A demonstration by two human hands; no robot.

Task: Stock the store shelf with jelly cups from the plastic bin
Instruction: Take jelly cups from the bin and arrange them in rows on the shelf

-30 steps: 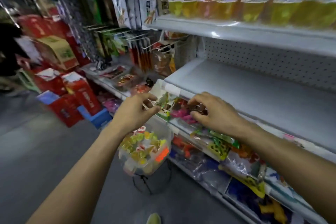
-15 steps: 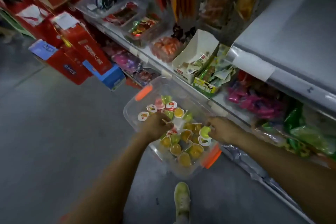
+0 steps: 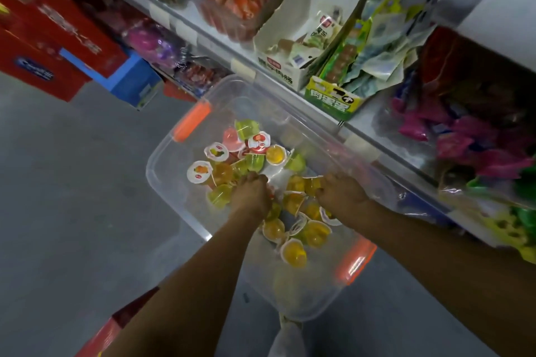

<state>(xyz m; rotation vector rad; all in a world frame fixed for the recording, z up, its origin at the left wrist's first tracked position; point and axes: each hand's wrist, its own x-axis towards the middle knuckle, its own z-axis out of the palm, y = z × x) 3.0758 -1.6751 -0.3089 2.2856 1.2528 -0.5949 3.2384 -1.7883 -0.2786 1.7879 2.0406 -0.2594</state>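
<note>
A clear plastic bin (image 3: pixel 162 171) with orange handles stands below me in front of the shelving, holding several jelly cups (image 3: pixel 293 251) in yellow, green and red. Both my hands are down inside it among the cups. My left hand (image 3: pixel 251 197) has its fingers curled down over cups near the bin's middle. My right hand (image 3: pixel 342 194) curls its fingers round yellow jelly cups (image 3: pixel 304 184) just to the right. The fingertips of both hands are hidden by the knuckles. The empty grey shelf (image 3: pixel 493 6) shows at the top right corner.
A lower shelf (image 3: pixel 185 29) behind the bin carries snack boxes, green packets (image 3: pixel 362 49) and pink bags (image 3: pixel 470 136). Red cartons (image 3: pixel 43 38) and a blue box (image 3: pixel 130 78) stand on the grey floor at left. A red box (image 3: pixel 116 324) sits by my left forearm.
My view dropped from the shelves to the bin. Both hands came down from shelf height into the bin and have closed in on the cups.
</note>
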